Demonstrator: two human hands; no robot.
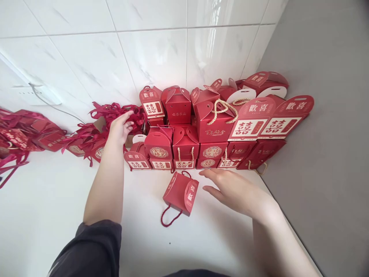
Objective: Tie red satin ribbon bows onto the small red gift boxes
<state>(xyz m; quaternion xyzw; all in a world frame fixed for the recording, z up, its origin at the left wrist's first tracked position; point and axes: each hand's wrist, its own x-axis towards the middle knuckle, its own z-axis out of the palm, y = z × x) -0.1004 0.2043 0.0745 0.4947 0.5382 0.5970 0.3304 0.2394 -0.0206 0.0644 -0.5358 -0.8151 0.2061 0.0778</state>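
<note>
A red gift box (179, 194) with dark red rope handles lies in front of the stack, one handle loop spread on the white surface. My right hand (230, 188) hovers just right of this box with its fingers stretched and holds nothing. Farther left, my left hand (121, 127) is raised beside a heap of dark red ribbons (106, 111) at the stack's left end. Its fingers are apart and nothing shows in them. Whether its fingertips touch the ribbons I cannot tell.
Several red gift boxes (186, 142) stand stacked in rows against the white tiled wall (155, 50). More ribboned boxes (46, 132) lie at the left, below a white cable (47, 103). A grey panel (323, 96) bounds the right side of the white surface (144, 234).
</note>
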